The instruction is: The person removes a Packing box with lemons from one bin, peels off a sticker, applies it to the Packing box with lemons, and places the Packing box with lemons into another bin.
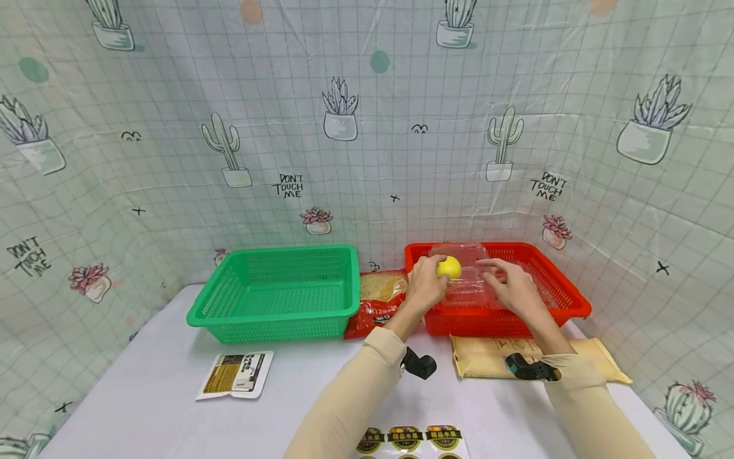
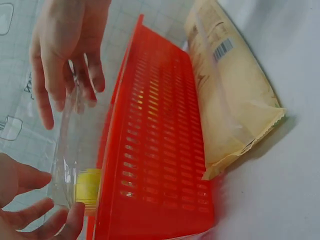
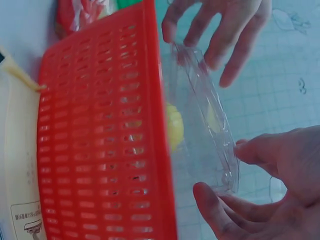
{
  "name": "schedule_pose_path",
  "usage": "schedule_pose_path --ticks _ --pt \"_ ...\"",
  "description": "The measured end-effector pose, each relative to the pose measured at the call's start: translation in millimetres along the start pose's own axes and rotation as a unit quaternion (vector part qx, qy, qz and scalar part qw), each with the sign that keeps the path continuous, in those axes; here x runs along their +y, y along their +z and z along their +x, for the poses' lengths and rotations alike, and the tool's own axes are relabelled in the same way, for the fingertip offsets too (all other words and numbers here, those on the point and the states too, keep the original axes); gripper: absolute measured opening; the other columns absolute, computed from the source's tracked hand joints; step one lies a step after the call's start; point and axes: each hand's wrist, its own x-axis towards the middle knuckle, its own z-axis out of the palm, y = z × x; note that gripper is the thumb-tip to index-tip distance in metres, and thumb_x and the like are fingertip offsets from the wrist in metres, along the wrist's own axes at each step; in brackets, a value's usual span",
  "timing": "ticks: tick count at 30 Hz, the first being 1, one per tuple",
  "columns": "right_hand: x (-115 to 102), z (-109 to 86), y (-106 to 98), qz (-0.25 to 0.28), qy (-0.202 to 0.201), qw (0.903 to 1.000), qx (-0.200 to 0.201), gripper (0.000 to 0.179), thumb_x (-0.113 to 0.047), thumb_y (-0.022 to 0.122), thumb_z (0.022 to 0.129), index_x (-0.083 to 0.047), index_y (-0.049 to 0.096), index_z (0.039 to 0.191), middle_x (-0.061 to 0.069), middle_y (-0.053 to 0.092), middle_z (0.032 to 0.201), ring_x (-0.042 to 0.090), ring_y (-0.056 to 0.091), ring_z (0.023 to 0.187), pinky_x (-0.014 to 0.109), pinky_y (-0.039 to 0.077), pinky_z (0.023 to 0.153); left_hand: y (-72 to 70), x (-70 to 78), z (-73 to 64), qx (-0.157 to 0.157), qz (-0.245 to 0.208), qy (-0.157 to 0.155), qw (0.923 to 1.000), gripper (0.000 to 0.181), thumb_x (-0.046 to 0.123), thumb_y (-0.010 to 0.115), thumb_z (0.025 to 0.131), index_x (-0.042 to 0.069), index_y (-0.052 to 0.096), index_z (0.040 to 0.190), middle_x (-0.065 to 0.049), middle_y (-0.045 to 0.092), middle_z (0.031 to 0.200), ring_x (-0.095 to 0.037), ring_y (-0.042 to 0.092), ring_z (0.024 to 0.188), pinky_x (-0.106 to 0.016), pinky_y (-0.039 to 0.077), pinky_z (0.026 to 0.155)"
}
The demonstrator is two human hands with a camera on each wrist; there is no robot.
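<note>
A clear plastic clamshell box (image 1: 467, 290) is above the red basket (image 1: 476, 323), its lid raised at the back. My left hand (image 1: 425, 280) holds the box's left end between thumb and fingers. At the opposite end my right hand (image 1: 514, 290) pinches the edge, its thumb on the plastic in the right wrist view. A smooth yellow ball (image 1: 450, 268) shows close to my left fingertips. Through the clear plastic, the left wrist view shows the ball (image 2: 88, 187) low by the basket rim. Whether my left fingers touch the ball, I cannot tell.
More clear plastic (image 1: 545, 287) lies inside the red basket. To the left stand a red food packet (image 1: 373, 315) and a green basket (image 1: 275, 326). In front lie a tan packet (image 1: 487, 358), a white-and-brown pouch (image 1: 236, 375) and a sheet of round stickers (image 1: 407, 440).
</note>
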Motion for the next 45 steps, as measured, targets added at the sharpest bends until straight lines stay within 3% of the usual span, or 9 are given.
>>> schedule_pose_path --ticks 8,13,15,17,22,31,34,38,45 --pt "-7 -3.1 -1 0.035 0.008 0.9986 0.038 0.028 -0.020 0.057 0.100 -0.010 0.065 0.125 0.028 0.062 0.125 0.046 0.067 0.102 0.058 0.054 0.082 -6.9 -5.2 5.7 0.049 -0.075 -0.031 0.9955 0.039 0.009 0.072 0.086 0.009 0.066 0.125 -0.011 0.068 0.108 -0.022 0.063 0.097 -0.032 0.049 0.084" --pt "-9 -2.5 2 0.067 0.006 0.9959 0.060 0.028 -0.021 0.058 0.099 -0.009 0.065 0.123 0.026 0.065 0.119 0.045 0.068 0.101 0.056 0.056 0.081 -13.9 -13.6 9.5 0.037 -0.127 -0.075 0.9883 0.049 0.017 0.076 0.084 0.006 0.062 0.129 -0.014 0.066 0.113 -0.023 0.062 0.098 -0.028 0.053 0.082" --pt "-9 -1.2 3 0.079 0.010 0.9949 0.062 0.028 -0.022 0.059 0.099 -0.009 0.066 0.123 0.025 0.066 0.117 0.044 0.068 0.100 0.050 0.058 0.077 -17.8 -16.5 10.5 0.028 -0.164 -0.098 0.9812 0.052 0.019 0.077 0.083 0.005 0.061 0.130 -0.015 0.067 0.117 -0.024 0.065 0.099 -0.026 0.056 0.081" --pt "-9 -0.1 4 0.097 0.017 0.9935 0.058 0.029 -0.023 0.061 0.098 -0.009 0.065 0.123 0.024 0.066 0.116 0.043 0.069 0.098 0.043 0.060 0.071 -21.1 -19.4 10.5 0.015 -0.216 -0.119 0.9689 0.054 0.020 0.078 0.084 0.003 0.060 0.132 -0.017 0.069 0.118 -0.026 0.071 0.096 -0.027 0.058 0.080" --pt "-10 1.2 4 0.142 0.036 0.9886 0.037 0.033 -0.025 0.063 0.097 -0.010 0.063 0.126 0.021 0.066 0.120 0.038 0.071 0.095 0.035 0.060 0.068 -30.7 -25.8 7.6 -0.026 -0.310 -0.141 0.9400 0.055 0.021 0.076 0.086 0.000 0.058 0.133 -0.018 0.073 0.110 -0.031 0.075 0.088 -0.032 0.058 0.085" --pt "-18 -1.1 4 0.224 0.046 0.9726 0.041 0.041 -0.031 0.067 0.093 -0.006 0.062 0.126 0.022 0.067 0.118 -0.002 0.067 0.082 0.021 0.057 0.071 -42.8 -34.8 2.4 -0.063 -0.325 -0.132 0.9343 0.049 0.023 0.075 0.087 0.003 0.062 0.131 -0.015 0.066 0.115 -0.024 0.075 0.085 -0.031 0.059 0.081" --pt "-20 -1.1 5 0.242 0.060 0.9677 0.038 0.044 -0.032 0.068 0.093 -0.006 0.062 0.128 0.019 0.067 0.116 -0.003 0.065 0.082 0.020 0.057 0.071 -47.0 -37.6 0.0 -0.069 -0.346 -0.138 0.9254 0.050 0.020 0.075 0.087 0.002 0.061 0.131 -0.016 0.064 0.116 -0.024 0.075 0.084 -0.031 0.060 0.077" --pt "-21 -1.6 6 0.263 0.091 0.9598 0.034 0.047 -0.037 0.067 0.092 -0.007 0.061 0.128 0.002 0.069 0.107 0.000 0.065 0.082 0.018 0.056 0.073 -53.7 -42.1 -4.7 -0.084 -0.367 -0.146 0.9150 0.050 0.020 0.077 0.086 0.004 0.061 0.131 -0.017 0.063 0.119 -0.023 0.075 0.085 -0.030 0.060 0.077" --pt "-28 -2.2 4 0.323 0.143 0.9354 0.017 0.057 -0.041 0.062 0.095 -0.008 0.051 0.141 -0.006 0.063 0.107 0.004 0.061 0.077 0.017 0.055 0.073 -67.5 -49.8 -14.3 -0.106 -0.364 -0.140 0.9148 0.048 0.024 0.078 0.085 0.008 0.065 0.129 -0.016 0.064 0.124 -0.019 0.071 0.091 -0.030 0.059 0.084"
